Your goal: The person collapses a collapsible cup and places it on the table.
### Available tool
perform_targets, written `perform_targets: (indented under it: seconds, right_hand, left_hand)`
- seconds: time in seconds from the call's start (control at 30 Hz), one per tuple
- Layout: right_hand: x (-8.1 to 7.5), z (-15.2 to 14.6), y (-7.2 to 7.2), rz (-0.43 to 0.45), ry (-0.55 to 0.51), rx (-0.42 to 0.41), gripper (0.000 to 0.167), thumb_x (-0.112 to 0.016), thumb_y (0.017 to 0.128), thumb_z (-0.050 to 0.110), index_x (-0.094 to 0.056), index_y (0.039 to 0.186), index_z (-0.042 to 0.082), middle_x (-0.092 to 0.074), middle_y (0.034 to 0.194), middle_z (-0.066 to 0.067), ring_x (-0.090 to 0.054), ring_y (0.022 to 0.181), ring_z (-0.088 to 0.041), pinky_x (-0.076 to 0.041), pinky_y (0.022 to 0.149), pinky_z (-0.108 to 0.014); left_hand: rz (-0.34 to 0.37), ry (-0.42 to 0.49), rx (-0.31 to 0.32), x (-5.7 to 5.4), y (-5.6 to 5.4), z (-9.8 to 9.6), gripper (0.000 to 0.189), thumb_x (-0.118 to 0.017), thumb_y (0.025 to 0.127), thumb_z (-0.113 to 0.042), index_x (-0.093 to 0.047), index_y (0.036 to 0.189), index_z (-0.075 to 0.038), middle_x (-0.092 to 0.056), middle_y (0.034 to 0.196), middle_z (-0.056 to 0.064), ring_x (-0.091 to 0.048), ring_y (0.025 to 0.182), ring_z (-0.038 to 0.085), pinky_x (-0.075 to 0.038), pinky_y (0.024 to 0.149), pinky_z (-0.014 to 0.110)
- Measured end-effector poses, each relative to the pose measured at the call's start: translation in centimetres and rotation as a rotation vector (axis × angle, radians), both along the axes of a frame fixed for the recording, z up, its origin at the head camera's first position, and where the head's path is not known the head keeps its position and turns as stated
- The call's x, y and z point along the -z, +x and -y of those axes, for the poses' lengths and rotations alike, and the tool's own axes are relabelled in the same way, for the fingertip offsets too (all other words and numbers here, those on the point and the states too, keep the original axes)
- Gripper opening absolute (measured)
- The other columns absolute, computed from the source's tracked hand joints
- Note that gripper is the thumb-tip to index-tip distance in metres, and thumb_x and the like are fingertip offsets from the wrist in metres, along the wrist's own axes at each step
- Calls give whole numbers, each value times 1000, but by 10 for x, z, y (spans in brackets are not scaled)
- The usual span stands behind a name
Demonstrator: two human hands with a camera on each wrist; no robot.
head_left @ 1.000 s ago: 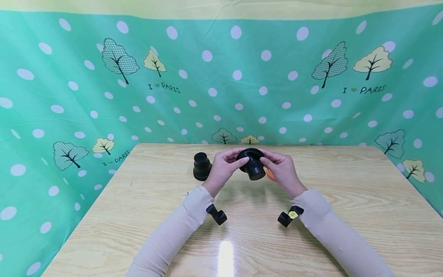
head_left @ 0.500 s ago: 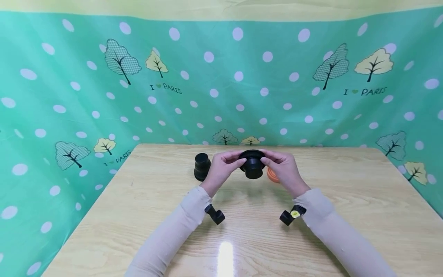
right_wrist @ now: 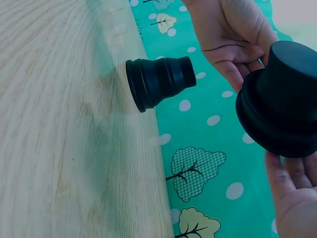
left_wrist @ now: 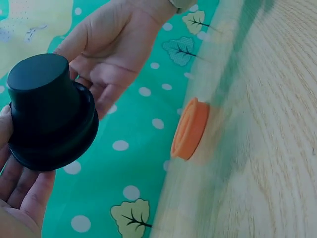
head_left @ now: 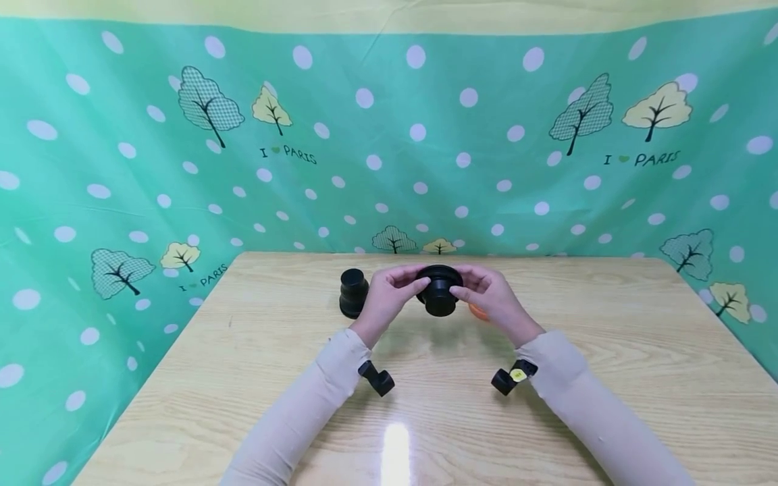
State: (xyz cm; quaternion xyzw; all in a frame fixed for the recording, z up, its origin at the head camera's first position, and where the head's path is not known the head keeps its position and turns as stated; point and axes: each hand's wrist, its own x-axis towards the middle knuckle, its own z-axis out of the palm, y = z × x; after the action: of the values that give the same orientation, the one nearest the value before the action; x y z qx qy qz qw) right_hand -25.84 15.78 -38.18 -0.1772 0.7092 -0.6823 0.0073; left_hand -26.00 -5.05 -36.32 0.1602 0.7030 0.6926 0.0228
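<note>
Between both hands, above the table, is a black collapsible cup (head_left: pixel 440 298), partly folded, its wide rim away from me and its narrow base facing down toward me. My left hand (head_left: pixel 386 297) grips its left side, thumb on the stepped wall and fingers behind the rim. On the right side my right hand (head_left: pixel 495 302) holds it likewise, with the thumb near the narrow part. Both wrist views show the fingers under the rim, and the cup (left_wrist: pixel 44 104) looks like a squat hat there.
A second black stepped cup (head_left: pixel 352 294) stands extended, narrow end up, left of my left hand. Behind my right hand, a flat orange ringed disc (left_wrist: pixel 190 130), like a collapsed cup, lies on the wooden table (head_left: pixel 292 405). A green dotted cloth hangs behind.
The held cup has turned from a lopsided tilt toward the lower right to an even, straight pose. My right thumb has shifted slightly down its wall. The other cups stay put.
</note>
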Motion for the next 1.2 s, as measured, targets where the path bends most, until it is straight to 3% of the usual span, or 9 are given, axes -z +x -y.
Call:
perform_targets:
  seconds: [0.2, 0.47, 0.63, 0.97, 1.2]
  right_hand:
    - [1, 2, 0, 13, -27, -49, 40, -65, 88, 3, -50, 123, -12, -65, 100, 9, -62, 93, -7, -52, 79, -19]
    - [0, 2, 2, 0, -65, -95, 38, -67, 87, 3, -53, 121, -6, -63, 105, 5, -60, 99, -9, -52, 83, -21]
    - [0, 3, 3, -23, -49, -133, 39, -64, 88, 1, -51, 122, -10, -62, 107, 2, -60, 100, -9, -52, 83, -22]
    - [-2, 11, 5, -58, 35, -42, 34, -67, 87, 3, -55, 116, -10, -61, 100, -9, -60, 94, -10, -53, 78, -22]
    - [-2, 12, 6, -84, 52, -27, 31, -67, 87, 2, -56, 112, -10, -59, 103, -18, -60, 93, -10, -54, 77, -22]
  left_hand:
    - [-27, -19, 53, 16, -12, 3, 34, -69, 87, -15, -65, 118, -3, -69, 103, 9, -63, 90, 11, -51, 79, 23]
    - [-66, -63, 117, 14, -9, 3, 34, -73, 83, -10, -65, 114, 0, -67, 103, 7, -61, 92, 13, -53, 79, 27]
    - [-106, -136, 134, 14, -9, 2, 26, -71, 85, -12, -64, 108, -1, -65, 105, 10, -60, 92, 15, -54, 76, 28]
    - [-189, -179, 77, 21, -12, -2, 23, -66, 88, -8, -60, 108, 3, -61, 105, 16, -54, 91, 17, -54, 78, 28]
    - [-171, -193, 90, 20, -12, -4, 23, -63, 90, -5, -59, 109, 7, -61, 108, 19, -55, 92, 14, -54, 77, 27]
